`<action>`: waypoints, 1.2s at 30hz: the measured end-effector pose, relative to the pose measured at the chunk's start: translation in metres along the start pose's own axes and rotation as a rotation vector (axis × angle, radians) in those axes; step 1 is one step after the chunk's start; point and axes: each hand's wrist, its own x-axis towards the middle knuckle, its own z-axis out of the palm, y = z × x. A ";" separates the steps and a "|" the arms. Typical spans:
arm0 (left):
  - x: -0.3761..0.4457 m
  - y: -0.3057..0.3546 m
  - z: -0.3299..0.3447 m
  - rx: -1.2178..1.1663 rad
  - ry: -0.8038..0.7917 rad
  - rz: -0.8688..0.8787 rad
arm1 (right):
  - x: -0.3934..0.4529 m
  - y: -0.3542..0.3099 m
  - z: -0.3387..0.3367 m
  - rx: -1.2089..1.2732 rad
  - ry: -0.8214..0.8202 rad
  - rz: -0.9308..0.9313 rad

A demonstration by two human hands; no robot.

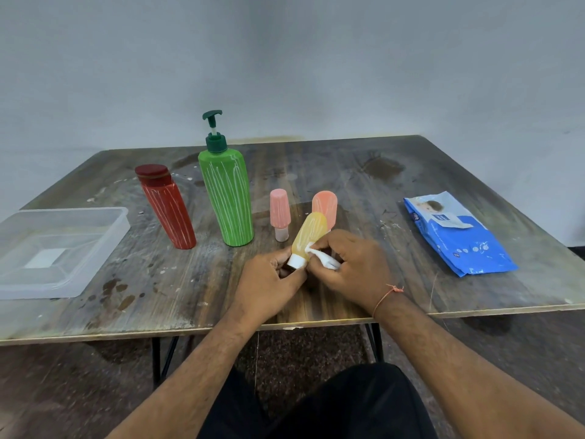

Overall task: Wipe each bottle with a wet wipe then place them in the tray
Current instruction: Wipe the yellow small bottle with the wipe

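Note:
My left hand [269, 277] grips a small yellow bottle [310, 234] by its white cap end, tilted up and away from me. My right hand [351, 264] pinches a white wet wipe [323, 258] against the bottle's lower side. Standing on the table are a red bottle [167, 207], a tall green pump bottle [226, 198], a small pink bottle [279, 213] and an orange bottle [326, 204] partly hidden behind the yellow one. A clear plastic tray [104, 229] lies at the left, with no bottle in it.
A blue pack of wet wipes [459, 236] lies at the right of the worn wooden table [364, 179]. The table's front edge runs just below my wrists. A grey wall stands behind.

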 end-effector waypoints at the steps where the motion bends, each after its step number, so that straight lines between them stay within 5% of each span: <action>1: 0.000 -0.001 0.000 -0.009 0.009 -0.006 | 0.001 0.001 0.002 -0.010 0.008 -0.007; 36: -0.003 -0.003 0.007 0.308 0.200 0.136 | -0.004 -0.001 0.009 -0.045 0.045 -0.073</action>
